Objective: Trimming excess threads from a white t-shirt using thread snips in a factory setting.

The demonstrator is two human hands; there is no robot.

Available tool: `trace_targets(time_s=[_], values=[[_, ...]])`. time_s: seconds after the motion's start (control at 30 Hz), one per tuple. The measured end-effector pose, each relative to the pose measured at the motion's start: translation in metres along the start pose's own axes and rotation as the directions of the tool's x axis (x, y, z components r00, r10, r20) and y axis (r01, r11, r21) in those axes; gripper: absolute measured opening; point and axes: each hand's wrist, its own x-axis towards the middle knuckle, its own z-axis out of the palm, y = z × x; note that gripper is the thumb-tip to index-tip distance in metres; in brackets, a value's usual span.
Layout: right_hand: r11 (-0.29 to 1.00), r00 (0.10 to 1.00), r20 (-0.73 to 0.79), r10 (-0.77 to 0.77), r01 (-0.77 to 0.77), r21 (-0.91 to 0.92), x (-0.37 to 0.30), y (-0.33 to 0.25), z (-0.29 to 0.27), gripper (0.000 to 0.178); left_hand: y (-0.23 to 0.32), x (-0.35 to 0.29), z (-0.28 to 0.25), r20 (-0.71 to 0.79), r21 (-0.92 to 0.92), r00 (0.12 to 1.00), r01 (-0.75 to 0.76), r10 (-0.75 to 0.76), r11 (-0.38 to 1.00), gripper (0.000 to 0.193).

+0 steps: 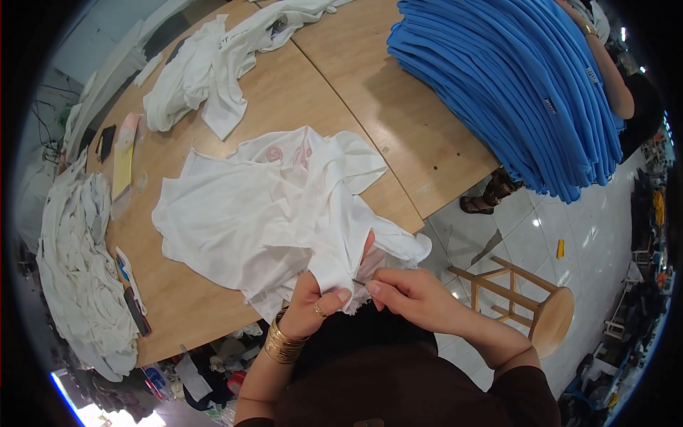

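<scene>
A white garment [228, 206] with a faint pinkish print lies spread over the wooden table, its near end hanging past the edge toward me. My left hand [313, 306], with a ring and gold bangles, grips that near end, thumb on top and the other fingers mostly hidden by cloth. A fingertip shows in a fold just above. Close beside it, my right hand [407, 293] is closed in a pinch around a small thin dark tool [358, 282], whose tip meets the cloth edge. Too little of the tool shows to tell its kind.
White garments lie heaped at the far left [192, 78] and left edge [82, 263] of the wooden table [192, 324]. A tall blue garment stack [498, 85] fills the far right, with another person's arm [605, 71] against it. A wooden stool [555, 320] stands right.
</scene>
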Motion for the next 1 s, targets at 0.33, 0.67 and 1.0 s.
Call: trace_targets(time_s=[0.33, 0.67, 1.0], values=[[1.0, 1.0, 0.024, -0.005, 0.005, 0.004, -0.005, -0.001, -0.003, 0.032, -0.003, -0.001, 0.001, -0.056, -0.03, 0.998, 0.023, -0.025, 0.999, 0.047], [1.0, 0.999, 0.039, 0.009, -0.008, -0.013, -0.004, -0.005, -0.003, 0.032, 0.001, 0.0, 0.004, -0.08, -0.003, 0.997, 0.021, -0.021, 1.0, 0.044], [0.997, 0.999, -0.026, -0.036, 0.037, 0.064, 0.003, 0.006, 0.006, 0.027, 0.001, 0.002, 0.0, -0.055, 0.008, 0.998, 0.026, -0.026, 1.0, 0.045]])
